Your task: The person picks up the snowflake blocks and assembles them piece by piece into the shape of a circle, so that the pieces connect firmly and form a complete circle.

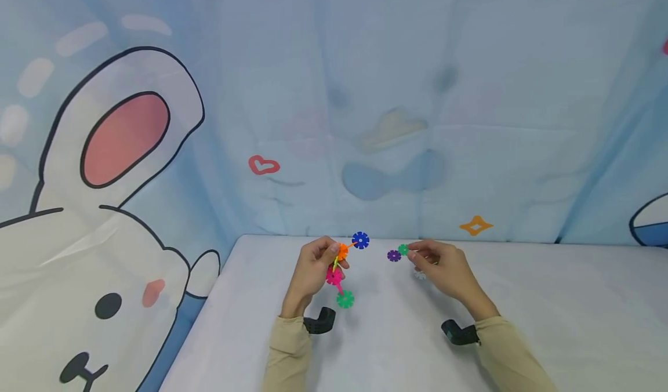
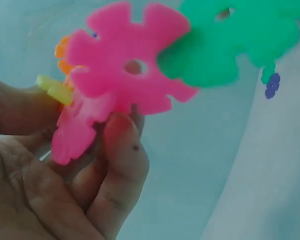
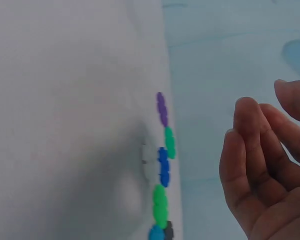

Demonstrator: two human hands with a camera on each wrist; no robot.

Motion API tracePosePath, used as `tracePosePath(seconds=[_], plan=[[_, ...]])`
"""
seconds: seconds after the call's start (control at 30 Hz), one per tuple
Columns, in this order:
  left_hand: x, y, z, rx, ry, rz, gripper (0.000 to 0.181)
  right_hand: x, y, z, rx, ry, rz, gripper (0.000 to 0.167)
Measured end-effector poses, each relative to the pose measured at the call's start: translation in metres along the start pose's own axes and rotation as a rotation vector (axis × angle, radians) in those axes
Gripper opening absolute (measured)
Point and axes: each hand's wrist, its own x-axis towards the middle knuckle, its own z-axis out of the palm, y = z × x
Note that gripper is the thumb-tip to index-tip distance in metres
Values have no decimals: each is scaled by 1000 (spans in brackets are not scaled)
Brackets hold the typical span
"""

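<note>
Left grip (image 1: 311, 269) clamped on linked flower-shaped discs (image 1: 334, 276), right grip (image 1: 445, 268) parted near a green disc (image 1: 402, 249).

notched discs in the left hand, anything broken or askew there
Nothing stands out as broken. The notched discs held by the left hand sit at differing angles: in the left wrist view, a pink disc shows its face, the yellow piece its edge. That looks normal for slotted pieces.
</note>
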Motion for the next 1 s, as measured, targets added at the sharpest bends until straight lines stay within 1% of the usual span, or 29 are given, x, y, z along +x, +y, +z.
tracePosePath(seconds=[0.2,0.27,0.33,0.4,0.5,0.6,0.73,0.83,0.93,1.0], plan=[[7,-11,2,-137,64,-45,27,14,13,21,-61,-5,-16,25],[8,-15,2,-175,61,-58,25,18,14,27,-109,-10,-24,28],[9,-19,1,-192,44,-66,25,22,15,33,-171,-30,-33,32],[9,-22,-1,-191,21,-71,25,25,15,38,-231,-64,-40,37],[8,-25,-5,-170,-17,-79,26,25,14,44,-295,-127,-26,42],[7,-28,-8,-138,-44,-65,24,25,13,47,-345,-194,4,42],[8,-33,-11,-113,-44,-37,19,27,10,47,-381,-257,39,39],[10,-37,-10,-107,-19,-31,18,27,9,46,-386,-257,38,32],[10,-40,-9,-104,8,-11,18,27,9,44,-372,-212,13,25],[11,-41,-8,-107,25,-3,18,27,10,44,-380,-182,-8,27]])
